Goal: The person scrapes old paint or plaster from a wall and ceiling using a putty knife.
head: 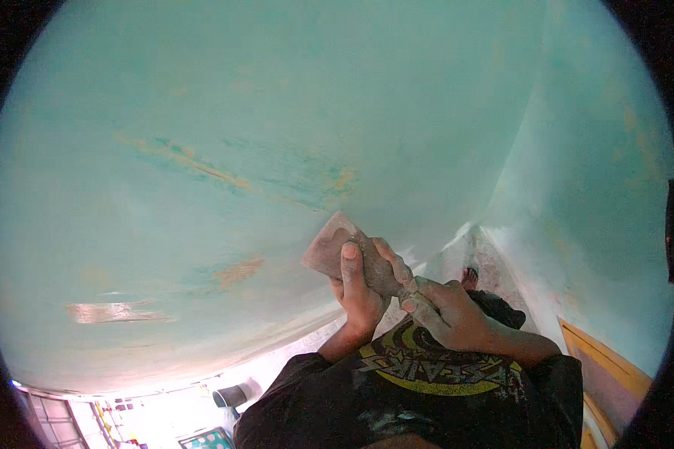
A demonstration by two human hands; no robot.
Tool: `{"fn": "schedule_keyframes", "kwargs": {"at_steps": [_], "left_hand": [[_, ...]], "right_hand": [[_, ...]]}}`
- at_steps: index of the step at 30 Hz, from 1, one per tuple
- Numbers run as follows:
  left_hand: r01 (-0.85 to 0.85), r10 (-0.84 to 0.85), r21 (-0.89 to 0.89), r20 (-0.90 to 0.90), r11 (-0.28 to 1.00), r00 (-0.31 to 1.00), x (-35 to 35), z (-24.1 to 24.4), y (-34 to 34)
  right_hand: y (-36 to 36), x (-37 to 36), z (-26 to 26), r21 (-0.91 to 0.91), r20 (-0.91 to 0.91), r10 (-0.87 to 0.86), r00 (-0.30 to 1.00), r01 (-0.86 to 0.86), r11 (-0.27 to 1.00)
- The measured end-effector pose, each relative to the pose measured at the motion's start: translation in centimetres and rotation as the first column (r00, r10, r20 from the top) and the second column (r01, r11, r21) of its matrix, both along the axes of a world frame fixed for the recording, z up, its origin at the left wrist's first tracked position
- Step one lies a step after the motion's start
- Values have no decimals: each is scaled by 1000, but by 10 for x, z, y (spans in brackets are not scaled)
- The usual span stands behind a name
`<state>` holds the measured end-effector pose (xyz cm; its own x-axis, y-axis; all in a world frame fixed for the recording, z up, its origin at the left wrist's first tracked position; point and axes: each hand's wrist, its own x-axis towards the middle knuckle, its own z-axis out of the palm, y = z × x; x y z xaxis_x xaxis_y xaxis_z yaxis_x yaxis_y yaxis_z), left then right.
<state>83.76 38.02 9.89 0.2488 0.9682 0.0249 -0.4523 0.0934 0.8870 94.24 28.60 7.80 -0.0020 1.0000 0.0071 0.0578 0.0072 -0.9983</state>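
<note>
A dusty, pinkish-brown piece of what looks like folded sandpaper [327, 253] is held in front of my chest. My left hand [362, 297] wraps around it from below, with the thumb across its face and fingers along the far edge. At its lower right end, my right hand [458, 314] pinches the corner between thumb and fingers. Whitish dust coats both hands. Behind the piece rises a pale green painted wall [292, 101], marked by a long tan scrape [219, 173] and a worn brownish patch [240, 271].
A second wall [590, 168] meets the first at a corner on the right. Below it is an orange-yellow frame [604, 354]. My foot [470, 277] stands on a dusty floor strip. At lower left are a grey bucket [231, 396] and a green spotted surface [210, 439].
</note>
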Motion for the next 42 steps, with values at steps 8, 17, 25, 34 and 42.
{"fn": "schedule_keyframes", "kwargs": {"at_steps": [8, 17, 25, 34, 42], "left_hand": [[-19, 20, 20, -19, 1000, 1000, -3, 7, 6], [116, -114, 169, -21, 979, 993, -10, 26, 22], [58, -57, 130, -14, 990, 998, -13, 1, 3], [53, -53, 19, -4, 998, 999, -10, -11, 16], [67, -61, 121, -58, 990, 997, -15, -5, 26]], "right_hand": [[11, -5, -7, -39, 8, 65, 998, -65, 997], [25, -4, 21, 102, -17, 50, 999, -48, 994], [7, -3, 4, 48, 20, 62, 998, -63, 997], [15, -5, -10, 59, 95, -19, 995, 14, 998], [27, -5, -3, 33, 13, 51, 999, -51, 998]]}}
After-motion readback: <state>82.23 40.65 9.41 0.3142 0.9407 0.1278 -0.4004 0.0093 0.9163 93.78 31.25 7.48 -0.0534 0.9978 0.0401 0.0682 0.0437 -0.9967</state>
